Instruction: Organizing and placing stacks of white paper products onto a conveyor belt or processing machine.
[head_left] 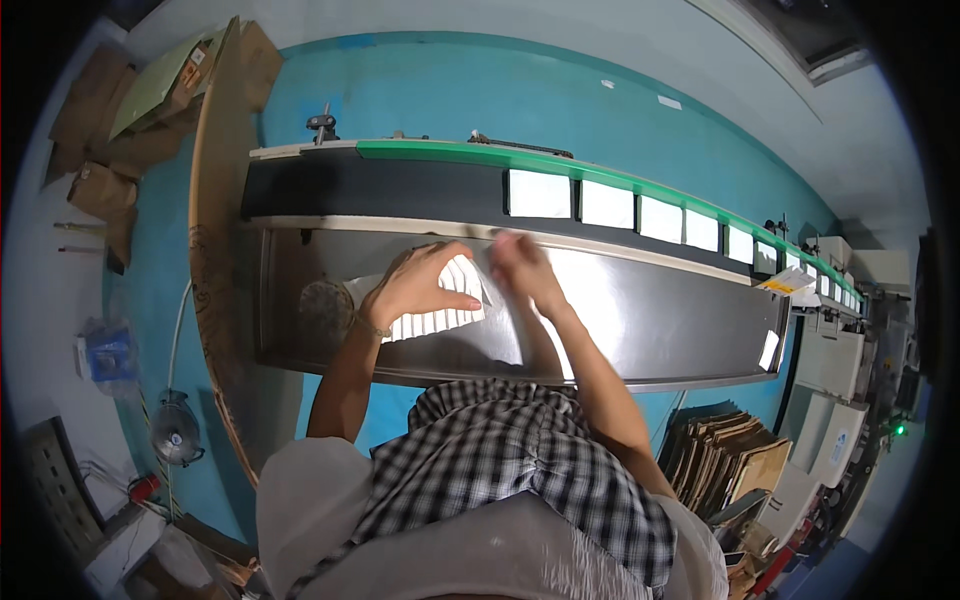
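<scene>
My left hand (415,285) is closed around a row of thin white pieces (440,318), standing on edge and fanned out like flat packets or folded sheets. Its thumb lies along their right side, and the row rests over the steel tray (660,320). Just to the right, my right hand (525,272) is raised near the tray's far edge. Motion smears its fingers, so I cannot make out whether they hold anything. A round, mottled thing (326,305) lies on the tray left of my left hand.
Beyond the tray runs a black conveyor belt (400,190) carrying several white rectangles (541,194) under a green rail (440,150). A tall cardboard panel (215,200) stands at the left. Stacked flat cardboard (715,455) leans at the lower right. A yellow-and-white card (788,281) sits by the tray's right end.
</scene>
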